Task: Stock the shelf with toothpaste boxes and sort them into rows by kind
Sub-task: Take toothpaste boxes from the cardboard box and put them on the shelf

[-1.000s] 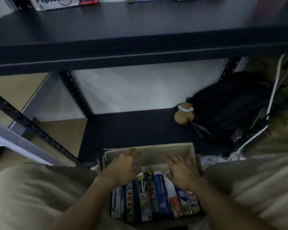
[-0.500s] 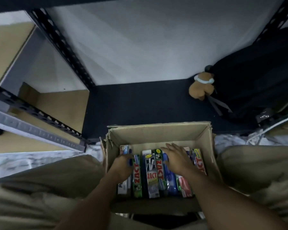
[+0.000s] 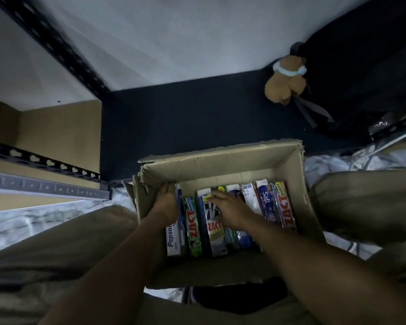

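Note:
An open cardboard box sits on the floor between my knees, with several toothpaste boxes standing in a row inside. From the left they are a white Pepsodent box, a green Zact box, a grey Zact box, a blue Safi box and a red Zact box. My left hand reaches down between the carton's left wall and the Pepsodent box; its fingers are hidden. My right hand lies spread over the middle boxes, fingertips at their far ends.
The shelf's dark bottom board lies just beyond the carton. A brown plush toy and a black bag sit at its right end. A perforated black upright stands at the left. My trouser legs flank the carton.
My view dropped from the upper shelf down onto the carton. Both hands went from its far rim down onto the toothpaste boxes; the left slid to the Pepsodent box's far end.

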`<state>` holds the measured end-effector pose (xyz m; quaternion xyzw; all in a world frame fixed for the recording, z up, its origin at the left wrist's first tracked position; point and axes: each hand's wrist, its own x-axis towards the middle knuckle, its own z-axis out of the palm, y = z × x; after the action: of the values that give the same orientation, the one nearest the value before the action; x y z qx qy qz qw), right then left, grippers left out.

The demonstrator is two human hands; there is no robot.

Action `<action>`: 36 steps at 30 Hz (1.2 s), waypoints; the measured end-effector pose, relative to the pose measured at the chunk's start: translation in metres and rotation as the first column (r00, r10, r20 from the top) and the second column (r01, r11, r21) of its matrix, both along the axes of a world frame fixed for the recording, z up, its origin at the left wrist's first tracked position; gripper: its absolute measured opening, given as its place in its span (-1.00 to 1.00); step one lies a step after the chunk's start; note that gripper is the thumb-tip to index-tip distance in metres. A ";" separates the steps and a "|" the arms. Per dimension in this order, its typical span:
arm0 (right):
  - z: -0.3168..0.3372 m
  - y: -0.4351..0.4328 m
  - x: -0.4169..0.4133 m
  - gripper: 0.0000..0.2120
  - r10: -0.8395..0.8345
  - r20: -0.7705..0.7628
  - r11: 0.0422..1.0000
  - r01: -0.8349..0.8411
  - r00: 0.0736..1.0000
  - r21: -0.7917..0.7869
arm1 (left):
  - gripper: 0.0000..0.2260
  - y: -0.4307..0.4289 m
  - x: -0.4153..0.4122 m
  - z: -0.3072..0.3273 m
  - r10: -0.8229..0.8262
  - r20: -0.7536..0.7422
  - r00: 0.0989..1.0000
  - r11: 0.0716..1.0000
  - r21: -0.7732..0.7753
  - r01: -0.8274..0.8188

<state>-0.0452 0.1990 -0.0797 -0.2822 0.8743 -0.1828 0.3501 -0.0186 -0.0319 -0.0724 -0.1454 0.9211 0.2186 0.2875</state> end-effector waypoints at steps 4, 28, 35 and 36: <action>0.001 -0.004 -0.002 -0.22 -0.184 0.168 0.975 0.201 0.969 -0.092 | -0.38 -0.001 -0.008 -0.001 0.043 -0.006 0.999 0.999 0.014 -0.043; 0.013 -0.008 0.056 -0.25 -0.715 0.605 0.505 0.857 0.351 0.099 | -0.71 0.035 0.067 0.005 0.456 0.375 0.807 0.677 0.443 -0.588; 0.032 0.000 0.050 -0.31 -0.687 0.686 0.410 0.908 0.240 0.093 | -0.67 0.035 0.073 0.023 0.379 0.369 0.849 0.741 0.429 -0.517; 0.039 0.000 0.048 -0.46 -0.667 0.711 0.390 0.917 0.221 0.081 | -0.71 0.036 0.072 0.029 0.366 0.369 0.854 0.747 0.430 -0.507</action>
<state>0.0024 0.1990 -0.0412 0.2404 0.6579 -0.5774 0.4195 0.0536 0.0036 -0.0436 -0.3041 0.7220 0.4959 0.3746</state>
